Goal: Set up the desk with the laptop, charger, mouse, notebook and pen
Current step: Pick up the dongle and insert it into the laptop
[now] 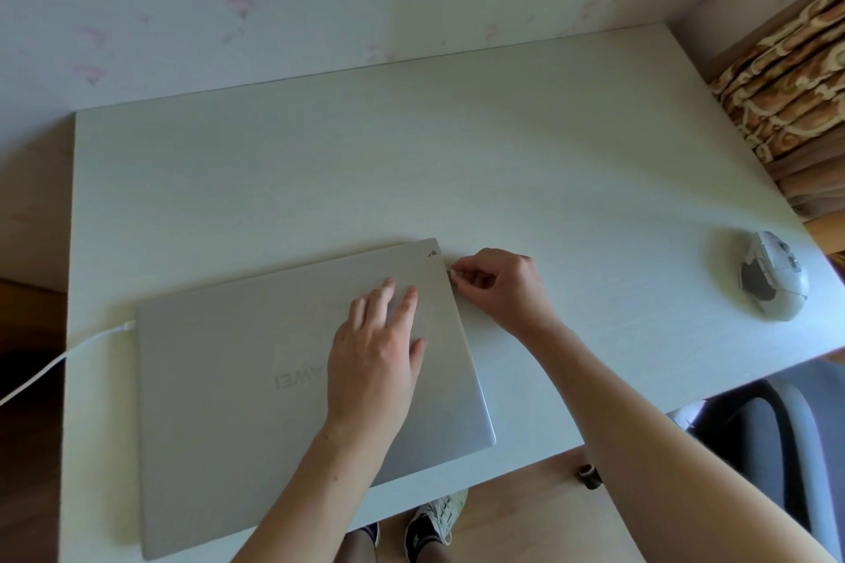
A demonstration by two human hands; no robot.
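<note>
Laptop under left hand

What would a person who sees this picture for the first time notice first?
The closed silver laptop at the desk's near edge, with the left hand flat on its lid. The right hand pinches something small and white at the laptop's right side. A white cable enters its left side, and a mouse sits far right.

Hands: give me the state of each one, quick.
Left hand: open, fingers flat on the closed laptop lid.
Right hand: fingers pinched on a small white plug at the laptop's right edge.
</note>
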